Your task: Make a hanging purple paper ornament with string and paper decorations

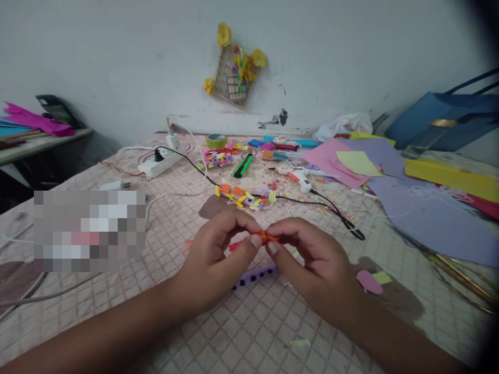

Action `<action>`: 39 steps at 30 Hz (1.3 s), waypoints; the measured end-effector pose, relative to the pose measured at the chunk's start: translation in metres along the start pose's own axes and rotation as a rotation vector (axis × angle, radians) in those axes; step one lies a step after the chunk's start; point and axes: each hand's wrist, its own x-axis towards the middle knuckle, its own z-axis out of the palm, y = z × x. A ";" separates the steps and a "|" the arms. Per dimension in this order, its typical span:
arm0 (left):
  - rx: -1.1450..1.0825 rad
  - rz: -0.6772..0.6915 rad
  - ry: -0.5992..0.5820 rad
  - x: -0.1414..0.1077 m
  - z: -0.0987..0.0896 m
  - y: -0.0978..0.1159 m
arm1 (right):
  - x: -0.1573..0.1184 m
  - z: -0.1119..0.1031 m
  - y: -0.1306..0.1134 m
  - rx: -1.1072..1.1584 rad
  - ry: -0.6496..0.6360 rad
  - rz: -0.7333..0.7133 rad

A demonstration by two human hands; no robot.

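Both hands meet over the middle of the table, pinching a small orange piece (266, 237), apparently paper or craft foam. The thumb and fingers of my left hand (222, 254) are closed on its left end. On its right end, my right hand (315, 259) grips with thumb and fingertips. A purple strip with dark dots (253, 278) lies on the cloth below the hands, partly hidden by them. Close to my left fingers is a red scrap (235, 245). Just beyond the hands rests a strip decorated with orange, yellow and purple pieces (245, 197).
A white glue gun (302, 179) with a black cord, a green cutter (243, 165) and a tape roll (216, 141) lie farther back. Coloured sheets (440, 213) cover the right side. On the left are a power strip (159, 163), cables and a pixelated patch.
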 end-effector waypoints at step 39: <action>0.273 0.052 0.007 0.006 -0.001 -0.004 | 0.001 0.005 0.003 0.150 0.152 0.204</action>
